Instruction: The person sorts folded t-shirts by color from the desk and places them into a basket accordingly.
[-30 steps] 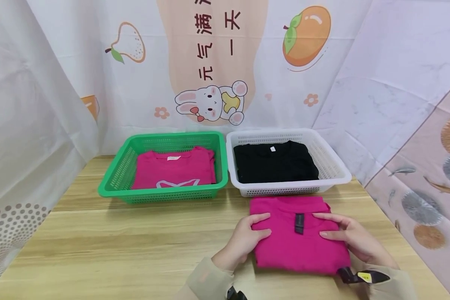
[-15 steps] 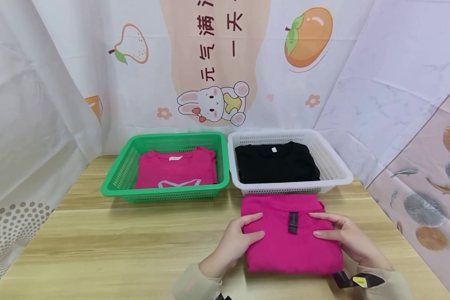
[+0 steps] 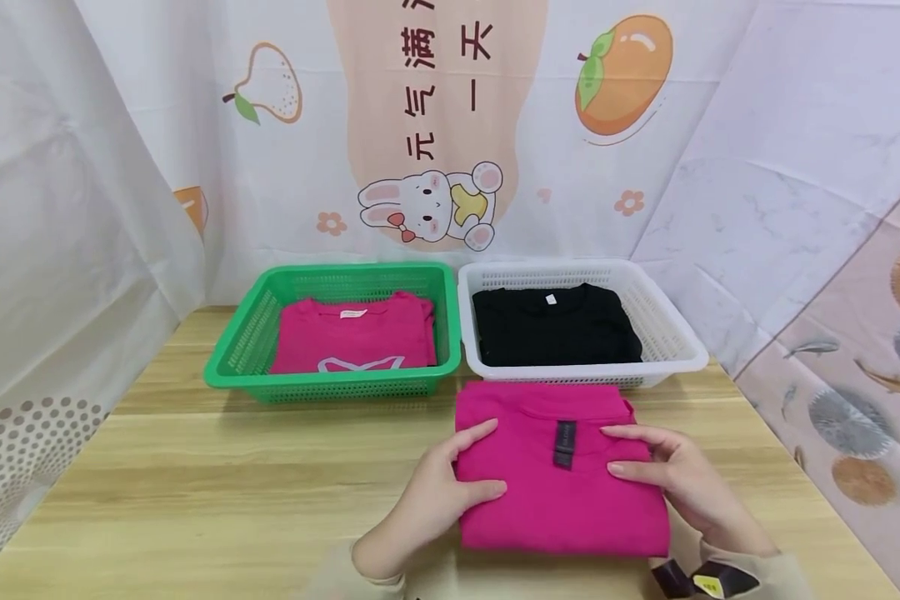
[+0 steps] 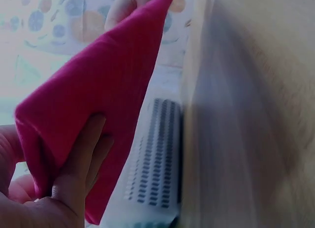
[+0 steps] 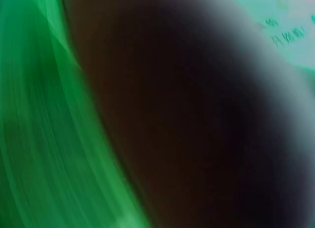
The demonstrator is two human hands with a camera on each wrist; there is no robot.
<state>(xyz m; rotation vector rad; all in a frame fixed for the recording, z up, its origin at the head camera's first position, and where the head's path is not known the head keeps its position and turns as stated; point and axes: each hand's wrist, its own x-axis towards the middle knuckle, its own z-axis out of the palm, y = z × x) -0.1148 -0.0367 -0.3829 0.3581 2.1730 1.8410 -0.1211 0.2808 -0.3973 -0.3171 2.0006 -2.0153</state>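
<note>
Both hands hold a folded magenta T-shirt (image 3: 562,517) by its two sides, collar away from the person, with a dark label (image 3: 565,444) at the neck. My left hand (image 3: 438,492) grips the left edge, thumb and a finger on top. On the right edge, my right hand (image 3: 678,479) grips it the same way. The left wrist view shows the shirt (image 4: 98,80) raised off the tabletop, fingers (image 4: 81,159) of the left hand spread against its underside. A dark blur covers most of the right wrist view, hiding the right hand's work there.
Behind the shirt stand a green basket (image 3: 330,380) with a folded magenta T-shirt (image 3: 352,337) in it and, to its right, a white basket (image 3: 667,333) with a folded black T-shirt (image 3: 555,333). The wooden table (image 3: 232,483) extends left. A printed curtain (image 3: 270,192) hangs behind.
The folded magenta T-shirt has moved left with both hands and now shows lifted from the table. The head view has shifted slightly.
</note>
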